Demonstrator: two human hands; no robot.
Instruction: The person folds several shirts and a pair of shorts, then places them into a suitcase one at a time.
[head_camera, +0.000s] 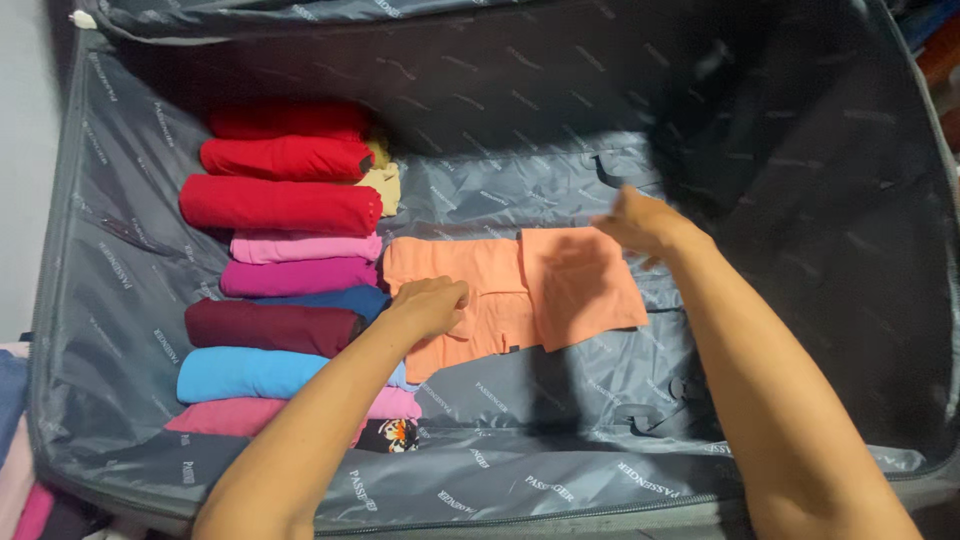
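A folded orange garment (520, 295) lies flat on the grey lining of an open suitcase (560, 190). My left hand (430, 305) rests on the garment's left end, fingers curled and pressing down. Over its far right corner is my right hand (645, 222), blurred, with fingers spread and nothing seen in it. To the left, a column of rolled clothes fills the case: red rolls (285, 180) at the far end, then pink and magenta rolls (300, 262), a maroon roll (270, 325), a light blue roll (250, 372) and a pink roll (235, 415) nearest me.
The suitcase's grey lining carries repeated print, and its right half lies in dark shadow (820, 200). A beige item (385, 180) is tucked beside the red rolls. A small black patterned piece (390, 435) sits at the near end. More fabric (15, 470) lies outside the case's left edge.
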